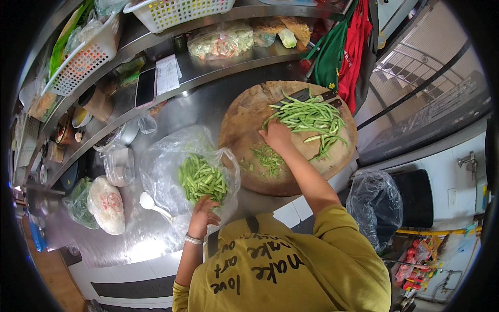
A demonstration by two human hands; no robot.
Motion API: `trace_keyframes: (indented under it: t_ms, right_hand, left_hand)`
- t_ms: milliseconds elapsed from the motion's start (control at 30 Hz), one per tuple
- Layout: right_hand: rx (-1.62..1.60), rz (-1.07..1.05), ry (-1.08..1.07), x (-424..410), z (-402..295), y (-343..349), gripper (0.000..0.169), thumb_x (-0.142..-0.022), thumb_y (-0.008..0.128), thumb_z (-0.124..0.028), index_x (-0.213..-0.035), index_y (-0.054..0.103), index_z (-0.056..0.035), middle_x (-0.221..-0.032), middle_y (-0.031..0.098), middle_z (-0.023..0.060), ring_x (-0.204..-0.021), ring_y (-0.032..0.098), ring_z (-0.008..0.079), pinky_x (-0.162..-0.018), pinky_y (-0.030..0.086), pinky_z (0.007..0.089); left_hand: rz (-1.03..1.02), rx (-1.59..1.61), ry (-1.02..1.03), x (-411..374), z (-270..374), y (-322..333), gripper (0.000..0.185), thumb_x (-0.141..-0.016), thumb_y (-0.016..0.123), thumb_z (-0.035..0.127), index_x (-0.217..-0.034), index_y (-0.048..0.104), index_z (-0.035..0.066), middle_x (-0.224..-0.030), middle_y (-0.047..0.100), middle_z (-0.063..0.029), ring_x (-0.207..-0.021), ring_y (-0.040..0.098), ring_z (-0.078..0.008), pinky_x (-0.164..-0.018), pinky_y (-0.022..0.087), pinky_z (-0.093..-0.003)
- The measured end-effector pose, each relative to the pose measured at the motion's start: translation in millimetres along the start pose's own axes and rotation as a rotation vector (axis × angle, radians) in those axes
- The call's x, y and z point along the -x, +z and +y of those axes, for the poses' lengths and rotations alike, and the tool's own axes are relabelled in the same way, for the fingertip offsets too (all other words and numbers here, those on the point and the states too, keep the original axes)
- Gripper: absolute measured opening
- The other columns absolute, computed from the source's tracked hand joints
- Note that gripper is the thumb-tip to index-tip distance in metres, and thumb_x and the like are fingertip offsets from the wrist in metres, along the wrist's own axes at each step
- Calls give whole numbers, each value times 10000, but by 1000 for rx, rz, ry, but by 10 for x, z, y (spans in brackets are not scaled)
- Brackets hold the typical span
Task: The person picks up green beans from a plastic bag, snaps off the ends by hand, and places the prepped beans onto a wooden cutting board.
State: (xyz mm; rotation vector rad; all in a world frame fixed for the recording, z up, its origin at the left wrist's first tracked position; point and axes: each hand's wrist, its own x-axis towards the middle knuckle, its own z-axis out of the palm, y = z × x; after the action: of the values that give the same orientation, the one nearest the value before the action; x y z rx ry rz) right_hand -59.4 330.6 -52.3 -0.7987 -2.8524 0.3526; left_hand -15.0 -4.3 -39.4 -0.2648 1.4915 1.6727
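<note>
A round wooden chopping board [243,117] carries a heap of long green beans [312,117]. My right hand [277,134] is at the heap's left edge, touching the beans; its fingertips are partly hidden, so I cannot tell whether it grips any. Dark knife handles [329,95] and part of a blade show behind and under the heap. Small bean trimmings [269,159] lie on the board nearer me. To the left, a clear plastic bag [163,152] lies spread with short cut bean pieces [202,177] in it. My left hand [203,214], fingers apart, rests at their near edge, apparently holding nothing.
A white spoon [150,202] and filled plastic bags [107,204] lie on the steel counter [136,243]. Beyond runs a steel shelf [202,78] with a phone [145,87] and white baskets [84,64]. Green and red cloths [335,58] hang behind the board. A lined bin [374,206] stands right.
</note>
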Motion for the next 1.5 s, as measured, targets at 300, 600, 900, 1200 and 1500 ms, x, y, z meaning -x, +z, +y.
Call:
trace_keyframes:
  t_ms: [300, 600, 900, 1200, 1500]
  right_hand:
    - [-614, -241, -431, 775, -515, -788, 88, -789, 538, -143, -810, 545, -58, -741, 575, 135, -664, 557, 301, -538, 429, 375]
    - [-793, -378, -203, 1291, -401, -622, 83, -796, 555, -142, -800, 532, -63, -623, 502, 72, -551, 513, 200, -488, 410, 305]
    - [-2133, -456, 267, 1152, -496, -1112, 172, -904, 389, -157, -1001, 478, -48, -715, 467, 17, -575, 415, 84, -427, 333, 214]
    - [-572, 97, -355, 1209, -213, -1055, 111, -830, 477, -72, -824, 569, -11, -602, 445, 36, -494, 452, 131, -440, 353, 267]
    - [-38, -283, -668, 1203, 206, -544, 147, -735, 563, -82, -875, 552, -41, -818, 514, 120, -725, 527, 310, -618, 448, 377]
  left_hand:
    - [-121, 257, 105, -26, 639, 648, 337, -919, 355, 267, -1101, 459, 2, -908, 579, -122, -653, 560, -158, -579, 474, -247]
    - [-53, -366, 873, 87, 531, 936, 260, -922, 361, 256, -838, 477, 38, -555, 417, -30, -471, 365, -149, -477, 318, -239]
    - [57, -905, 1151, 267, 641, 905, 83, -762, 555, 59, -817, 498, 32, -641, 497, -137, -546, 509, -307, -486, 407, -363]
    - [87, -1529, 1487, 304, 741, 731, 106, -641, 541, 132, -721, 508, 70, -708, 482, -30, -644, 483, -161, -531, 379, -258]
    - [29, -1576, 1487, 353, 922, 654, 100, -632, 537, 128, -706, 553, 63, -681, 490, -34, -615, 466, -156, -531, 376, -257]
